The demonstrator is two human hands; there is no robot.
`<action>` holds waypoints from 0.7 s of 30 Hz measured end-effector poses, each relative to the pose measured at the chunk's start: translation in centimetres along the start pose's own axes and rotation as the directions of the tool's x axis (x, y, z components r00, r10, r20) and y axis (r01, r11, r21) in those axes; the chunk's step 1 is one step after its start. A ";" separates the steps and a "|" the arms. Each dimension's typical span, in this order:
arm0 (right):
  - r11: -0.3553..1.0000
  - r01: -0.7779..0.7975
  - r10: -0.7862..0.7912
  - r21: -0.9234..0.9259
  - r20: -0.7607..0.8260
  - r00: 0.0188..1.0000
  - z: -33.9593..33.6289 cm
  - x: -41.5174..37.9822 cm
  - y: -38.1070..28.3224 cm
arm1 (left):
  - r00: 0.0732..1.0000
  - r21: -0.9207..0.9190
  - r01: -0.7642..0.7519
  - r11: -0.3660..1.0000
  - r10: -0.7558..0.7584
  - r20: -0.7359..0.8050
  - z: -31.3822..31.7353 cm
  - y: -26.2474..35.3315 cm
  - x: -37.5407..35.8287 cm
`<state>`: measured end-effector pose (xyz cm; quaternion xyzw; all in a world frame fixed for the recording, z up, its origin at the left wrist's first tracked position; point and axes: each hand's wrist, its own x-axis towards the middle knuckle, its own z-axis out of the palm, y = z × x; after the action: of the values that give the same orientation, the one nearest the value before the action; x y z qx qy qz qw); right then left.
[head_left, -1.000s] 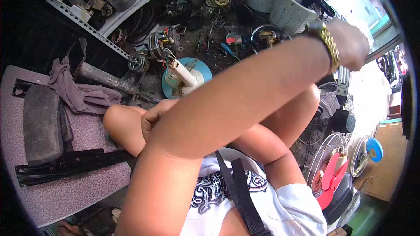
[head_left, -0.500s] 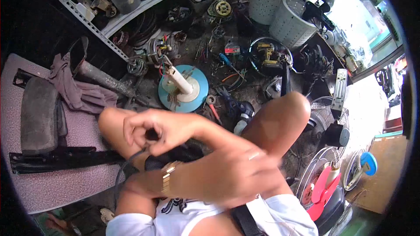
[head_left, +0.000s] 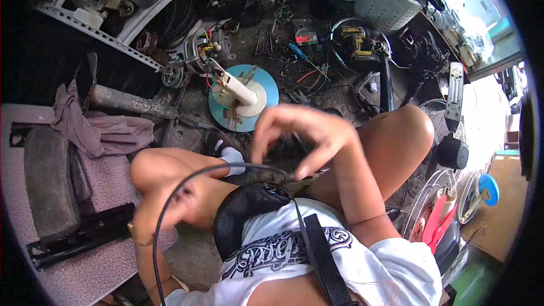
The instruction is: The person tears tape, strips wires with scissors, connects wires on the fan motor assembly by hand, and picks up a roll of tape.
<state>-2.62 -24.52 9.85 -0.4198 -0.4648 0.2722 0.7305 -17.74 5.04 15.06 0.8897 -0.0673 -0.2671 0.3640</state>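
Note:
My right hand point(head_left: 309, 130) is raised over my lap, with its fingers curved and the thumb apart from them. Below its thumb a thin black cable point(head_left: 226, 165) arcs down to the left, past my left hand. That left hand point(head_left: 170, 195), smeared by motion, is low by my left knee, and its fingers are too blurred to read. A black mesh bag point(head_left: 249, 207) lies at my waist. Beyond my hands a blue round fan base point(head_left: 218, 105) stands on the floor, its white post point(head_left: 242, 92) tilted under an exposed motor with wires point(head_left: 195, 54).
A blue-handled screwdriver point(head_left: 297, 51) and a yellow drill point(head_left: 356, 39) lie farther back. White perforated tubs point(head_left: 391, 0) stand behind them. At right are a fan with red blades point(head_left: 436, 221) and another fan part. A padded bench point(head_left: 113, 175) with a purple cloth point(head_left: 96, 127) is at left.
My hands, crossed before, have come apart: the right has swung to the right and the left back to the left. The view has shifted, and more of the cable shows.

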 end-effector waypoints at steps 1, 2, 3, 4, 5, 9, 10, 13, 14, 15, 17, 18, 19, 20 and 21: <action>0.977 -0.027 -0.013 -0.210 -0.185 0.983 -2.1 -0.2 0.4 | 0.987 0.086 0.031 0.996 -0.017 -0.160 -1.0 -0.4 0.8; 0.913 -0.126 -0.025 -0.387 -0.363 0.932 -4.2 -0.3 0.8 | 0.952 0.165 0.057 0.985 -0.004 -0.305 -2.3 -0.5 1.2; 0.809 -0.339 -0.036 -0.480 -0.616 0.787 -6.1 -0.4 1.8 | 0.916 0.203 0.061 0.977 0.026 -0.400 -3.0 -0.4 2.2; 0.733 -0.448 -0.131 -0.511 -0.753 0.645 -8.1 -0.4 3.6 | 0.890 0.242 0.060 0.968 0.058 -0.453 -3.9 -0.4 3.2; 0.650 -0.552 -0.257 -0.523 -0.835 0.487 -10.3 -0.5 5.9 | 0.853 0.191 0.022 0.981 0.081 -0.516 -4.1 -0.6 4.4; 0.529 -0.839 0.187 -0.131 -0.946 0.266 -15.2 -5.0 14.7 | 0.949 -0.200 -0.221 0.954 0.163 -0.270 -4.8 -2.0 10.2; 0.305 -0.904 0.132 -0.301 -0.926 0.353 -16.8 -9.4 20.0 | 0.981 -0.301 -0.176 0.937 0.144 -0.128 -5.1 -1.4 11.4; -0.266 -0.861 0.301 -0.432 -0.886 0.352 -14.0 -16.1 25.3 | 0.961 -0.261 -0.276 0.925 0.269 -0.062 -3.5 -2.9 15.8; -0.334 -0.860 0.304 -0.386 -0.907 0.290 -12.3 -16.4 25.2 | 0.960 -0.151 -0.279 0.948 0.278 -0.033 -3.3 -2.9 16.7; -0.399 -0.852 0.303 -0.339 -0.926 0.226 -10.9 -16.5 25.0 | 0.947 -0.141 -0.321 0.937 0.315 -0.063 -2.0 -4.3 18.0; -0.412 -0.837 0.284 -0.360 -0.924 0.257 -10.4 -17.8 26.6 | 0.956 -0.120 -0.293 0.949 0.288 -0.057 -0.6 -5.2 19.4; -0.432 -0.824 0.261 -0.368 -0.925 0.276 -10.6 -18.4 27.3 | 0.966 -0.074 -0.257 0.964 0.254 -0.046 -0.4 -5.2 19.6; -0.426 -0.825 0.263 -0.371 -0.924 0.279 -10.6 -18.6 27.7 | 0.975 -0.030 -0.220 0.975 0.219 -0.033 -0.1 -5.3 19.6; -0.478 -0.790 0.259 -0.384 -0.921 0.291 -10.8 -18.7 28.0 | 0.975 0.006 -0.222 0.975 0.222 -0.017 0.2 -5.4 19.7; -0.527 -0.751 0.255 -0.397 -0.917 0.306 -11.0 -18.8 28.3 | 0.981 0.052 -0.191 0.980 0.192 0.003 0.8 -6.2 19.8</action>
<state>-0.73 -29.17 -25.51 -0.9895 -0.0220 0.1417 -0.0197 -1.80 2.85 1.87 0.8886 -0.1592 -0.2280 0.3646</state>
